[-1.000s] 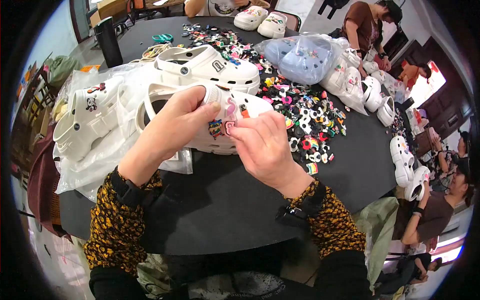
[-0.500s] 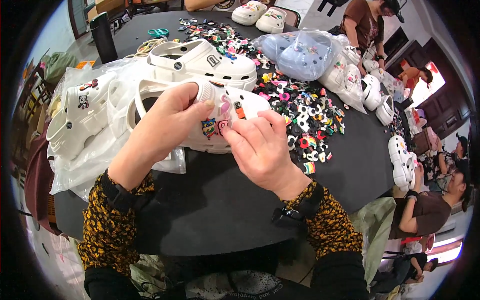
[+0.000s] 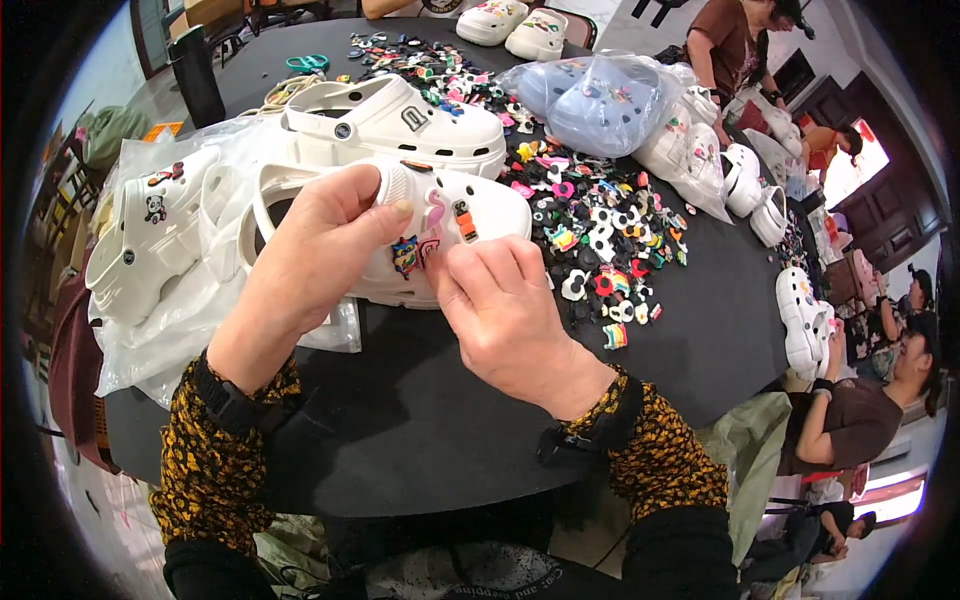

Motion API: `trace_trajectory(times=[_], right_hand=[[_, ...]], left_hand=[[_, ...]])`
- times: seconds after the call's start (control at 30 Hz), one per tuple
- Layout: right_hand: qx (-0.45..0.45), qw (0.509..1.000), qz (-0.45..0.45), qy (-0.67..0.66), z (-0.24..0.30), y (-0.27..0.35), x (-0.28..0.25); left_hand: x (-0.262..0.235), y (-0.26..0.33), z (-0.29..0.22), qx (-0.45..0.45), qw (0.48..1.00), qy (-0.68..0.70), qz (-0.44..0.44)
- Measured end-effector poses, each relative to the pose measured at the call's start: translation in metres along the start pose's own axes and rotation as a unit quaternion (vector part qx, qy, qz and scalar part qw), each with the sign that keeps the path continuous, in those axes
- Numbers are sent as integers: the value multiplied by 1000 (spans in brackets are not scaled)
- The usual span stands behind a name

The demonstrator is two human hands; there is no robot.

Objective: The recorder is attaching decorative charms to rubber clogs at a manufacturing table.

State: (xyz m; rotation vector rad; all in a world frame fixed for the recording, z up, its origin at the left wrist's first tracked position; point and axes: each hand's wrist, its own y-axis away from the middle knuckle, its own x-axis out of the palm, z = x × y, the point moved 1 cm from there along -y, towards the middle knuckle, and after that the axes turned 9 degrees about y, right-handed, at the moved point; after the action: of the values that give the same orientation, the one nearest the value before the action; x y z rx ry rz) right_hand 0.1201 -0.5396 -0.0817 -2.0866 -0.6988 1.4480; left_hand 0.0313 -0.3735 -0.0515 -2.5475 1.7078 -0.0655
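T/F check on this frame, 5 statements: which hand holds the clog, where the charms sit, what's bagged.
1. The left hand holds a white clog. True.
2. The right hand rests flat on the table, away from the clog. False: its fingertips press at the charms on the clog's upper.
3. A pile of loose colourful charms lies right of the held clog. True.
4. The bagged clogs at the far side are black. False: they are pale blue, in clear plastic.
5. A second white clog lies just beyond the held one. True.
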Motion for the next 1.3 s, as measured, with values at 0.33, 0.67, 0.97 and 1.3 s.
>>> trace_trajectory(times=[0.33,0.67,0.97,1.3], right_hand=[[-32,999,38,3,6,-3,0],[-12,1000,-12,3,-6,-1,1],[310,919,-126,-210,-113,29,15],[392,907,52,-148,-148,73,53]], left_hand=[[10,6,2,45,997,44,-42],[-2,0,10,93,987,-105,-78],[-2,21,-30,9,950,-310,-33],[-35,-14,-35,103,941,-300,-116]])
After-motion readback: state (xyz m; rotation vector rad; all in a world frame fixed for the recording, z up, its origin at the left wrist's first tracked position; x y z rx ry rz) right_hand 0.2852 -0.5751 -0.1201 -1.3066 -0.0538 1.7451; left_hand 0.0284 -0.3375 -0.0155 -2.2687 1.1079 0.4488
